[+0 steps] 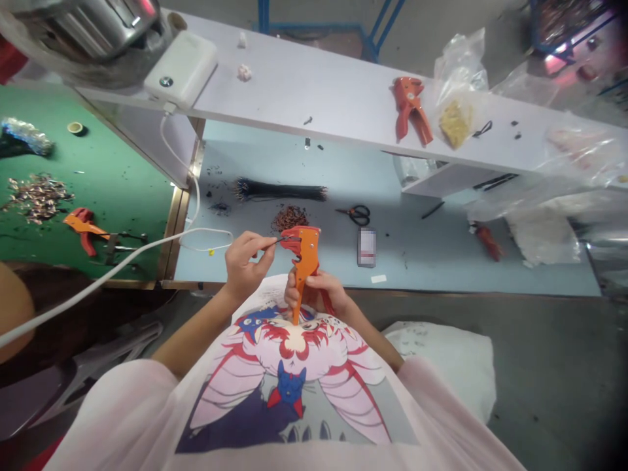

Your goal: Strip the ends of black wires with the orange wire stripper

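My right hand is closed round the handles of an orange wire stripper, held upright in front of my chest. My left hand pinches a thin dark wire and holds its end in the stripper's jaws. Both hands hover just in front of the near edge of the pale blue table. A bundle of black wires and a small heap of cut wire pieces lie on the table just beyond the stripper.
Scissors and a phone lie to the right of the hands. A second orange stripper rests on the white shelf, another on the green table at left. A white cable crosses from the left.
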A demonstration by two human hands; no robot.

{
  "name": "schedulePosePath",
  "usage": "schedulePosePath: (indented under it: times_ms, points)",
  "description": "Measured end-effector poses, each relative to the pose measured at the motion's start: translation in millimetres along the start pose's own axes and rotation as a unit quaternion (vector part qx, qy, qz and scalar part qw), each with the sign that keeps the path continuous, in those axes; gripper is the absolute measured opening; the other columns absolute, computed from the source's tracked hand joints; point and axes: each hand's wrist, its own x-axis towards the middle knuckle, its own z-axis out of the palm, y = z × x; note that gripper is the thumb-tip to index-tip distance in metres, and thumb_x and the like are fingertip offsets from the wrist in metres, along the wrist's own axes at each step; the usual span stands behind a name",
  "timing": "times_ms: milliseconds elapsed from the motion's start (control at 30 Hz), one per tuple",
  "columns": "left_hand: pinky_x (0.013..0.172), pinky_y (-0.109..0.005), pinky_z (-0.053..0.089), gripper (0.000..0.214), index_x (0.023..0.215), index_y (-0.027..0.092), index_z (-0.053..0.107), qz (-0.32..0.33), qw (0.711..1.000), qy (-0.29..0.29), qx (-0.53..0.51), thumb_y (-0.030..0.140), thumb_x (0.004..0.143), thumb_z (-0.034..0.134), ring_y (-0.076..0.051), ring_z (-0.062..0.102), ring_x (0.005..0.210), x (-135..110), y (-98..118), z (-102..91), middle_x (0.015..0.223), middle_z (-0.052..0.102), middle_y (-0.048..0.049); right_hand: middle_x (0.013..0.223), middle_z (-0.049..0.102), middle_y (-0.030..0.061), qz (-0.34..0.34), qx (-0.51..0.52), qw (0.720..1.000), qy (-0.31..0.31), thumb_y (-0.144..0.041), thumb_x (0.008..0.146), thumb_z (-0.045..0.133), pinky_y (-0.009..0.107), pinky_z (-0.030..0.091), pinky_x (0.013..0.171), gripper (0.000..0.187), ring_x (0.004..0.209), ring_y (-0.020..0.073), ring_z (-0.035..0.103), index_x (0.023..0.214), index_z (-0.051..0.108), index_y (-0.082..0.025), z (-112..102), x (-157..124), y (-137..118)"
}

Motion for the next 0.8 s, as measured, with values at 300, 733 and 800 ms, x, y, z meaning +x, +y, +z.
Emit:
schedulePosePath:
  times_ms: [300, 733, 800]
  points:
    - [0.065, -0.024, 0.045, 0.011, 0.085, 0.02, 0.069, 0.052, 0.996, -0.018, 0.065, 0.018, 0.077, 0.062, -0.012, 0.056, 0.068, 6, -3, -6.5, 0.072, 0.061, -0.0023, 0.068, 0.054, 0.0018, -0.01, -0.029, 0.999, 0.018, -0.035, 0.077, 0.063, 0.035, 0.049, 0.06, 0.024, 0.065, 0.0174, 0.055, 0.088, 0.055, -0.014, 1, -3, -1]
    - [0.063, -0.024, 0.043, 0.011, 0.084, 0.021, 0.069, 0.099, 0.989, -0.047, 0.103, 0.019, 0.077, 0.061, -0.012, 0.056, 0.067, 15, 1, -11.8, 0.071, 0.061, -0.0013, 0.064, 0.054, 0.0016, -0.023, -0.083, 0.996, 0.03, -0.036, 0.078, 0.062, 0.032, 0.046, 0.056, 0.024, 0.06, 0.0163, 0.055, 0.086, 0.056, -0.013, -4, -7, -4]
    - [0.063, -0.024, 0.044, 0.01, 0.082, 0.021, 0.069, 0.092, 0.988, -0.048, 0.11, 0.02, 0.077, 0.061, -0.012, 0.056, 0.067, 15, 1, -11.6, 0.07, 0.062, -0.0014, 0.063, 0.053, 0.0008, -0.018, -0.083, 0.996, 0.04, -0.036, 0.078, 0.062, 0.032, 0.046, 0.056, 0.024, 0.059, 0.0157, 0.054, 0.085, 0.055, -0.014, -4, -7, -4]
